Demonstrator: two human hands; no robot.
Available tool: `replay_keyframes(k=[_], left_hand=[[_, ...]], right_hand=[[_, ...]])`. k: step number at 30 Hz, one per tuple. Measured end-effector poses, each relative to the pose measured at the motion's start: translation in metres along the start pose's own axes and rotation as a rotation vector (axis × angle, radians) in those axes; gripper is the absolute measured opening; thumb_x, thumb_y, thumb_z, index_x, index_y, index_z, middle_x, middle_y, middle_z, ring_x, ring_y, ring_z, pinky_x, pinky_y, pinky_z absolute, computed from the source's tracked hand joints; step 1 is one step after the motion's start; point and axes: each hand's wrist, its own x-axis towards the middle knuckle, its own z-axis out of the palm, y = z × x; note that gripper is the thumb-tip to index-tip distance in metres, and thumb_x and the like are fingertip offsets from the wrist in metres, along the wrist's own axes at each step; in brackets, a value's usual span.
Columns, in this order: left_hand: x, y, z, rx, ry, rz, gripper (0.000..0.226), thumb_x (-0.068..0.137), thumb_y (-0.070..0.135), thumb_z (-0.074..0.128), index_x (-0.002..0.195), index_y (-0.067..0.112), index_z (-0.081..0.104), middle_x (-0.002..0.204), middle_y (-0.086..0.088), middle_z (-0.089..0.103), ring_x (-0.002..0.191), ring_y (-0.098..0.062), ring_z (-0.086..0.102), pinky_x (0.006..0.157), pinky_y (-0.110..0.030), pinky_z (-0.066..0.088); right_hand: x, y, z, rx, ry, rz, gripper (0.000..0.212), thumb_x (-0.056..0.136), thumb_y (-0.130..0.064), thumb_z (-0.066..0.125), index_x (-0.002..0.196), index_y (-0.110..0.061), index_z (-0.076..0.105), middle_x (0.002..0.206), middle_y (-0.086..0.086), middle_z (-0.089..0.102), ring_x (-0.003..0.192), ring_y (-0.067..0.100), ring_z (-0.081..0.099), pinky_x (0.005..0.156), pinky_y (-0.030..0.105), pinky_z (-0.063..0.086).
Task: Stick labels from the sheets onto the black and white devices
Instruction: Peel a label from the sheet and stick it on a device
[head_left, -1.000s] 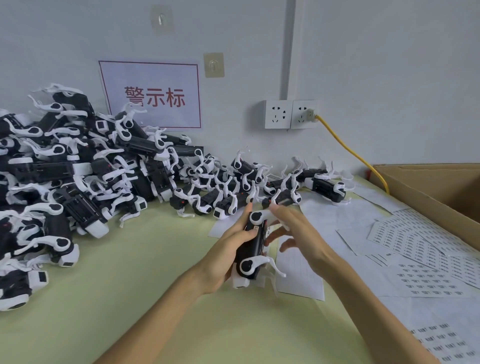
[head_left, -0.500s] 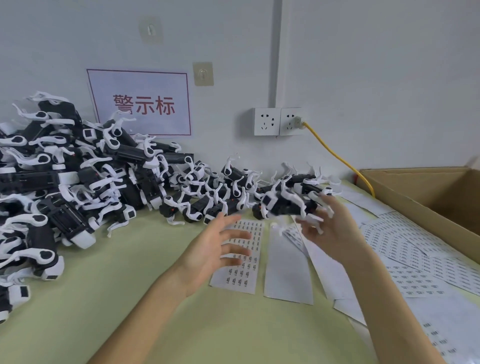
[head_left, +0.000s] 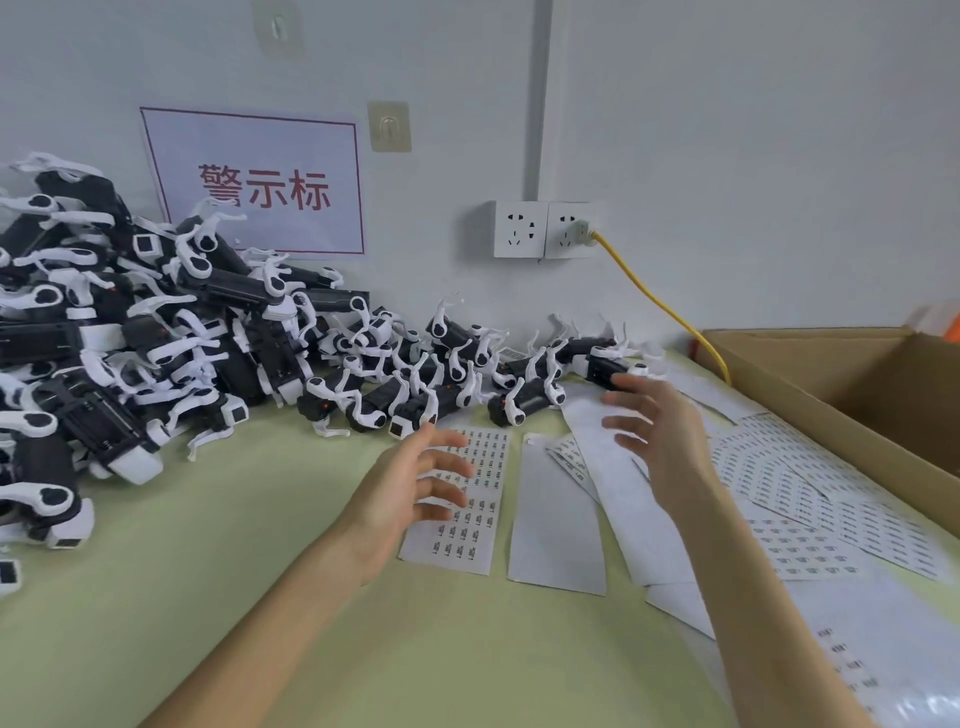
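Though the cardboard box's (head_left: 810, 364) inside is hidden, left grip (head_left: 410, 483) and right grip (head_left: 660, 436) spread empty.

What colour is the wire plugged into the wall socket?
Yellow. The cable runs from the wall socket toward the cardboard box, seen in the head view.

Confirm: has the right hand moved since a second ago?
Yes. The right hand went back and right, from by the label sheet to the device row below the socket, now open and empty.
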Motion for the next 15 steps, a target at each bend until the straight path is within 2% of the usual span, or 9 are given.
replay_keyframes(k=[1,3,4,6,7,8,10,13,15], left_hand=[[0.001,0.000,-0.001,0.024,0.036,0.012,0.037,0.110,0.033,0.036,0.114,0.012,0.066,0.091,-0.006,0.069,0.071,-0.020,0.063,0.067,-0.031,0.048],[0.003,-0.001,-0.003,0.086,0.123,0.044,0.028,0.108,0.025,0.042,0.110,0.013,0.067,0.090,-0.006,0.069,0.069,-0.017,0.064,0.062,-0.026,0.048],[0.004,-0.002,-0.003,0.127,0.174,0.061,0.022,0.107,0.023,0.045,0.109,0.016,0.066,0.094,-0.004,0.068,0.071,-0.016,0.064,0.062,-0.025,0.048],[0.007,-0.008,-0.007,0.281,0.278,0.108,0.014,0.104,0.026,0.053,0.115,0.024,0.061,0.109,0.003,0.063,0.082,-0.013,0.064,0.069,-0.025,0.045],[0.009,-0.013,-0.011,0.407,0.321,0.145,0.019,0.103,0.028,0.056,0.122,0.026,0.057,0.118,0.006,0.059,0.090,-0.011,0.063,0.073,-0.025,0.044],[0.011,-0.017,-0.015,0.535,0.359,0.181,0.030,0.101,0.028,0.058,0.131,0.026,0.052,0.127,0.006,0.053,0.099,-0.011,0.061,0.078,-0.027,0.045],[0.015,-0.022,-0.024,0.700,0.418,0.226,0.048,0.099,0.024,0.059,0.144,0.022,0.044,0.140,0.003,0.044,0.115,-0.017,0.056,0.092,-0.034,0.047],[0.016,-0.023,-0.031,0.762,0.443,0.207,0.059,0.099,0.028,0.060,0.152,0.020,0.036,0.152,0.001,0.037,0.129,-0.020,0.050,0.102,-0.037,0.044],[0.015,-0.023,-0.033,0.764,0.449,0.186,0.065,0.098,0.032,0.061,0.155,0.020,0.031,0.157,0.001,0.032,0.136,-0.020,0.045,0.107,-0.038,0.041]], right_hand=[[-0.003,0.005,0.007,-0.169,-0.031,-0.065,0.024,0.099,-0.021,0.051,0.099,-0.018,0.075,0.098,0.009,0.077,0.064,0.013,0.067,0.066,0.027,0.046],[-0.008,0.017,0.021,-0.513,-0.130,-0.213,0.018,0.099,-0.018,0.054,0.096,-0.022,0.072,0.100,0.003,0.073,0.068,0.010,0.066,0.064,0.019,0.043],[-0.010,0.023,0.027,-0.652,-0.186,-0.270,0.014,0.099,-0.018,0.057,0.101,-0.026,0.069,0.107,-0.002,0.069,0.075,0.008,0.065,0.064,0.013,0.041],[-0.014,0.035,0.037,-0.799,-0.307,-0.319,0.023,0.098,-0.019,0.062,0.118,-0.030,0.062,0.124,-0.005,0.056,0.091,0.008,0.062,0.071,0.009,0.041],[-0.016,0.041,0.041,-0.834,-0.378,-0.313,0.031,0.098,-0.021,0.063,0.128,-0.028,0.060,0.132,-0.003,0.051,0.102,0.012,0.060,0.080,0.012,0.042],[-0.018,0.046,0.046,-0.883,-0.436,-0.294,0.038,0.099,-0.023,0.063,0.136,-0.026,0.057,0.140,-0.002,0.048,0.114,0.016,0.057,0.091,0.021,0.044],[-0.023,0.053,0.053,-1.062,-0.511,-0.264,0.047,0.099,-0.030,0.062,0.145,-0.027,0.050,0.151,-0.002,0.041,0.133,0.021,0.047,0.110,0.038,0.037],[-0.030,0.055,0.058,-1.284,-0.546,-0.282,0.049,0.099,-0.040,0.057,0.147,-0.035,0.045,0.156,-0.008,0.036,0.143,0.020,0.037,0.118,0.046,0.027],[-0.032,0.053,0.058,-1.312,-0.552,-0.295,0.048,0.100,-0.042,0.056,0.146,-0.036,0.045,0.156,-0.009,0.035,0.144,0.020,0.036,0.119,0.047,0.027]])
